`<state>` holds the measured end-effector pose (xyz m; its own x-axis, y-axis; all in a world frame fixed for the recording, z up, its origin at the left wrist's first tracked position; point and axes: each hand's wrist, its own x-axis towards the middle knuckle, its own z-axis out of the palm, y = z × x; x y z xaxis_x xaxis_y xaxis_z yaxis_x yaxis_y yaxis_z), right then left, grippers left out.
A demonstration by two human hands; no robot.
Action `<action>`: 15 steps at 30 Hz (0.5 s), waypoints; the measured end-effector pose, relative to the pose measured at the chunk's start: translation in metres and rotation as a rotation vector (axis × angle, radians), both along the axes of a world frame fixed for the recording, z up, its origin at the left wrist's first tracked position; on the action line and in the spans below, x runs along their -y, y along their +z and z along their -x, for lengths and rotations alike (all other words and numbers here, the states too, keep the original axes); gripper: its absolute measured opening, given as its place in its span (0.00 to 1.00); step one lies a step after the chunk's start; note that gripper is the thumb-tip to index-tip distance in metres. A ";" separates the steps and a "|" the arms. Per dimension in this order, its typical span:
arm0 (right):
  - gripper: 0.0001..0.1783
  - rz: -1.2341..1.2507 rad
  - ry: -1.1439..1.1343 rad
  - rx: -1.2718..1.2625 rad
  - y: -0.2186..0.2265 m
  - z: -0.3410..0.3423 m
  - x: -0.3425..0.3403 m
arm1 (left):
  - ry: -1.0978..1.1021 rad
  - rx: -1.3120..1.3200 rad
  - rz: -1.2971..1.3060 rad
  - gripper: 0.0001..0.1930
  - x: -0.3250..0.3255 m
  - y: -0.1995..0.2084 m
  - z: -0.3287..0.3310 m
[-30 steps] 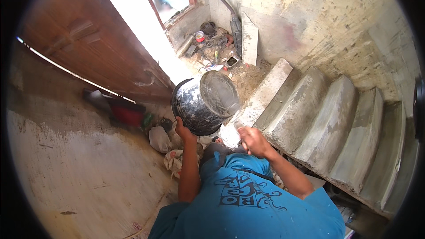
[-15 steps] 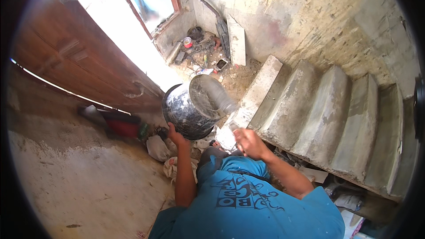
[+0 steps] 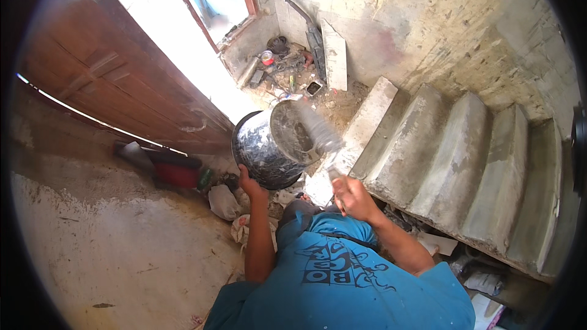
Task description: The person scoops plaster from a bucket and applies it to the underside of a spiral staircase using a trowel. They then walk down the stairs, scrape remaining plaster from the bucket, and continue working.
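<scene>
Bucket (image 3: 262, 150), brown door (image 3: 122, 79) left, concrete steps (image 3: 437, 159) right, debris (image 3: 291, 66) beyond

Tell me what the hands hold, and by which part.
The left hand holds the black bucket by its rim; the right hand grips a blurred tool by its handle.

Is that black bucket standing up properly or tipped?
Tipped: the bucket shows its narrower, round bottom, while its wider rim is turned away. The left hand is at the rim.
</scene>
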<state>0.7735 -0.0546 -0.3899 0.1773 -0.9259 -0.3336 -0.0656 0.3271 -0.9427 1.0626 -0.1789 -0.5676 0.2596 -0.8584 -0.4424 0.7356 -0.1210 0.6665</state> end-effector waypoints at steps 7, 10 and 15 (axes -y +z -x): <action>0.37 -0.011 -0.081 0.027 -0.001 0.002 -0.003 | 0.030 -0.022 -0.008 0.31 -0.001 0.009 0.005; 0.37 -0.261 0.020 -0.079 -0.012 0.012 -0.001 | 0.050 0.047 0.014 0.28 0.001 0.029 0.007; 0.36 -0.165 -0.491 0.193 -0.039 0.048 -0.003 | -0.226 1.217 0.277 0.16 -0.030 0.071 0.034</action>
